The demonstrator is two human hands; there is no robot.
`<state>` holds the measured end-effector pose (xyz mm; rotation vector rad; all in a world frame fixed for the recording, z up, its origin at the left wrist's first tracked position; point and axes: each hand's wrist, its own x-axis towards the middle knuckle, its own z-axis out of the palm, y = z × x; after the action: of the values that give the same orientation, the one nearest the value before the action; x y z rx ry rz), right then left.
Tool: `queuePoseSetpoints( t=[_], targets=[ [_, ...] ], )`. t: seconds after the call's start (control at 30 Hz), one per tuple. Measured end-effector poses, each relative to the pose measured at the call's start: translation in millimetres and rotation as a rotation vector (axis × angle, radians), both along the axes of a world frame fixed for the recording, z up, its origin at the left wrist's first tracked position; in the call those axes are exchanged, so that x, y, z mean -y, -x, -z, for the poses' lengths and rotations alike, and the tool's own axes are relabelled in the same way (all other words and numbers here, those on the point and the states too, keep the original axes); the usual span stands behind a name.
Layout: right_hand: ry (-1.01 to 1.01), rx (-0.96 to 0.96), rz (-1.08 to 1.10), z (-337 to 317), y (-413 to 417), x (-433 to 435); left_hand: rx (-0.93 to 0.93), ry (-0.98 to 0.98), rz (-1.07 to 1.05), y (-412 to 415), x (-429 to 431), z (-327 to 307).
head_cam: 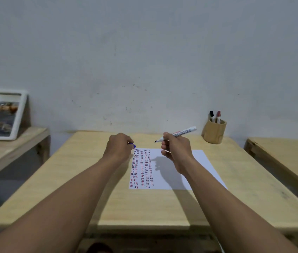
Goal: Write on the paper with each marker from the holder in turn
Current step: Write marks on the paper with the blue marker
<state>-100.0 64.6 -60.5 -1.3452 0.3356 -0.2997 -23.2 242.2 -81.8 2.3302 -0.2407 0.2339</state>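
On the wooden table point(93, 179), seen from the head camera, a white paper point(181, 168) lay flat as the landmark, its left part filled with columns of short red and blue dashes point(141, 168). Above the paper's far right portion the right hand point(176, 152) gripped an uncapped whiteboard marker point(178, 134), fingers curled round the barrel, the dark tip pointing left and held off the sheet, the printed white body slanting up to the right. Just beyond the paper's far left corner the left hand point(119, 147) was closed into a loose fist, pinching a small blue cap point(133, 145) at its fingertips. Past the paper's far right corner, well apart from the sheet, stood a tan wooden holder point(214, 133) near the wall, with a black-capped marker point(211, 115) and a red-capped marker point(218, 116) standing in it. Far to the paper's left, on a separate lower bench point(7, 148), a white-framed picture point(0, 115) leaned against the wall
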Motion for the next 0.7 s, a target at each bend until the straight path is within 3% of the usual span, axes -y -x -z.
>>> queuePoseSetpoints(
  t=[0.1,0.33,0.6,0.7],
  targets=[
    [0.051,-0.001,-0.019,8.5,0.8,-5.7,-0.025,-0.205,-0.029,-6.1,-7.9,23.3],
    [0.190,-0.005,-0.044,24.5,6.8,-9.3,0.044,-0.453,0.060,-7.5,-6.5,34.9],
    [0.365,-0.020,-0.031,31.3,15.4,-6.3,0.078,-0.563,0.009,13.0,-9.0,36.1],
    [0.473,-0.032,-0.040,34.7,25.9,-8.8,0.049,-0.510,-0.044,32.9,-12.2,40.5]
  ],
)
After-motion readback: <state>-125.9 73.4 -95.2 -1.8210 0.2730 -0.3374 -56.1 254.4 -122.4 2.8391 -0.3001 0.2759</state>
